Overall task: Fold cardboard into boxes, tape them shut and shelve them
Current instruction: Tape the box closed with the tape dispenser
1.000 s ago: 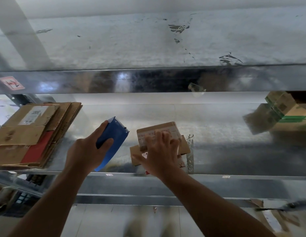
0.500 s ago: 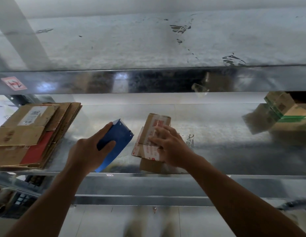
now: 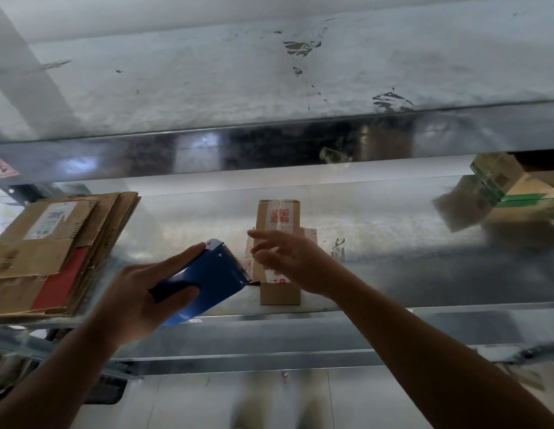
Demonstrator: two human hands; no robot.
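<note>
A person stands at a shiny metal shelf (image 3: 424, 274). The left hand (image 3: 136, 292) holds a blue tape cutter (image 3: 213, 280). Its grip is tight, with the thumb on top and the fingers curled under. The cutter's toothed edge points at a small brown box (image 3: 279, 218). The box lies on the shelf near the front edge, and its long side points away from the person. It has clear tape with red print along the top. The right hand (image 3: 291, 261) is in front of the box. Its grip is loose, its fingers are spread and it holds nothing. The hand is blurred, so whether it touches the box cannot be told. A stack of flat cardboard (image 3: 52, 249) lies at the left of the shelf. A box with a green stripe (image 3: 511, 187) sits far to the right.
</note>
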